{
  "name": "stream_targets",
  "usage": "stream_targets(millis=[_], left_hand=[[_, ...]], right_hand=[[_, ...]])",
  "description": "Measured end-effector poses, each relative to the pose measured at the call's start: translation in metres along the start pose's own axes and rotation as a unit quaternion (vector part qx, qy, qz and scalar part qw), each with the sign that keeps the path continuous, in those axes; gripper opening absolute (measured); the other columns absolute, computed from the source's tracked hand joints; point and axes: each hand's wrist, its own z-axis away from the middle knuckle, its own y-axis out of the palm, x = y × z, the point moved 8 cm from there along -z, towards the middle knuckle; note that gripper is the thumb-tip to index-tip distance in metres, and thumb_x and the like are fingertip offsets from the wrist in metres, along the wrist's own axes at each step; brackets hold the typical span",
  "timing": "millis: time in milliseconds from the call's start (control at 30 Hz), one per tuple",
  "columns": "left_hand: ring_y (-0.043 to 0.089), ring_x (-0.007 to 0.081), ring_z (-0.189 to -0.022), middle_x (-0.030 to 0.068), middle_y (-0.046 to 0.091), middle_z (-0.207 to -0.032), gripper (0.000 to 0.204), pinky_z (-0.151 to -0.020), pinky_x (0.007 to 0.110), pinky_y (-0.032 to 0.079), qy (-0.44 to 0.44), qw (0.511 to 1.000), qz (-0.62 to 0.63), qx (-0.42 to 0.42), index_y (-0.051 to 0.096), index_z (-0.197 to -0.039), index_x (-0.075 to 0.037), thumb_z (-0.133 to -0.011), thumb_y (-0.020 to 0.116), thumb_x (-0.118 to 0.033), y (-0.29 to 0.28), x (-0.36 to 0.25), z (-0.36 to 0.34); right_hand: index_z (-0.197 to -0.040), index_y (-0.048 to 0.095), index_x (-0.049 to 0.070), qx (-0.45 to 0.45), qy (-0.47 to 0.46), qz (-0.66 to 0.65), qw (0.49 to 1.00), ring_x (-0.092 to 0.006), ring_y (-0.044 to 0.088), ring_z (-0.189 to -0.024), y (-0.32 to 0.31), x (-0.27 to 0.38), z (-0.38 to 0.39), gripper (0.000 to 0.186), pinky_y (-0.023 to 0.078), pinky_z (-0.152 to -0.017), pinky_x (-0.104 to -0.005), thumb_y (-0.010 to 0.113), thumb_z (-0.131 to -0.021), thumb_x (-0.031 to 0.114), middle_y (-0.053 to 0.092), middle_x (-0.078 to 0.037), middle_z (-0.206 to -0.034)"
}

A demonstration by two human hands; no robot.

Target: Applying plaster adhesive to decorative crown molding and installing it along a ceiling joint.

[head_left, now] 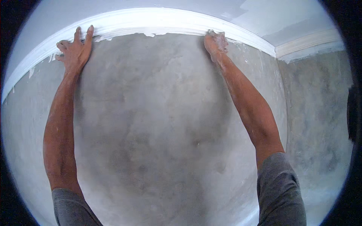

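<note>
White crown moulding (158, 20) runs along the top of a grey plastered wall (151, 98), just under the ceiling. My left hand (76, 49) rests against its lower part at the left, fingers spread, holding nothing. Farther right, my right hand (216, 43) is at the moulding's lower edge with its fingers curled in. Whitish-grey paste coats those fingers, and whatever they may hold cannot be made out. Ragged white filler (151, 34) lines the bottom edge of the moulding between my two hands.
At the right, the wall meets a second grey wall (316, 109) in a corner. Another moulding piece (309, 43), cream-toned, tops that wall. The ceiling (279, 17) shows uneven white and grey patches. A dark shape (352, 113) sits at the far right rim.
</note>
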Motion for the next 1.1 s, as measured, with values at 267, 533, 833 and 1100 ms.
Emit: stream_targets(millis=[267,533,833,1100], left_hand=[[-0.002,0.0495,-0.138,0.0388,0.014,-0.144,0.088,-0.103,0.071,0.001,-0.006,1.0,0.001,0.008,0.03,-0.146,-0.021,-0.081,0.022,-0.08,-0.004,0.015,0.006],[-0.002,0.0503,-0.138,0.0406,0.014,-0.143,0.088,-0.103,0.07,0.0,0.009,1.0,0.013,0.003,0.03,-0.146,-0.018,-0.082,0.023,-0.078,-0.007,0.01,0.004],[0.002,0.0481,-0.139,0.0379,0.015,-0.144,0.084,-0.103,0.07,0.005,0.003,1.0,0.0,-0.004,0.03,-0.145,-0.022,-0.083,0.026,-0.078,-0.007,0.01,0.008],[-0.001,0.0489,-0.139,0.0376,0.015,-0.145,0.085,-0.105,0.069,0.002,0.01,0.999,0.025,-0.026,0.032,-0.145,-0.017,-0.084,0.025,-0.076,-0.011,0.015,0.011]], right_hand=[[-0.128,0.055,0.031,0.05,-0.56,0.274,0.78,-0.0352,0.027,-0.136,0.029,0.146,0.173,0.039,0.018,-0.111,-0.0571,0.053,-0.09,0.023,0.028,-0.012,-0.148],[-0.125,0.057,0.026,-0.031,-0.582,0.417,0.698,-0.0269,0.039,-0.129,-0.004,0.154,0.119,0.035,0.024,-0.108,-0.052,0.042,-0.095,0.021,0.042,-0.006,-0.139],[-0.136,0.043,0.034,-0.083,-0.642,0.439,0.623,-0.0236,0.048,-0.117,0.039,0.225,0.122,0.047,0.035,-0.097,-0.0471,0.042,-0.094,0.014,0.045,-0.007,-0.133],[-0.139,0.043,0.025,-0.129,-0.547,0.507,0.654,-0.0268,0.051,-0.113,-0.015,0.134,0.043,0.052,0.039,-0.091,-0.0459,0.049,-0.088,0.015,0.053,-0.011,-0.127]])
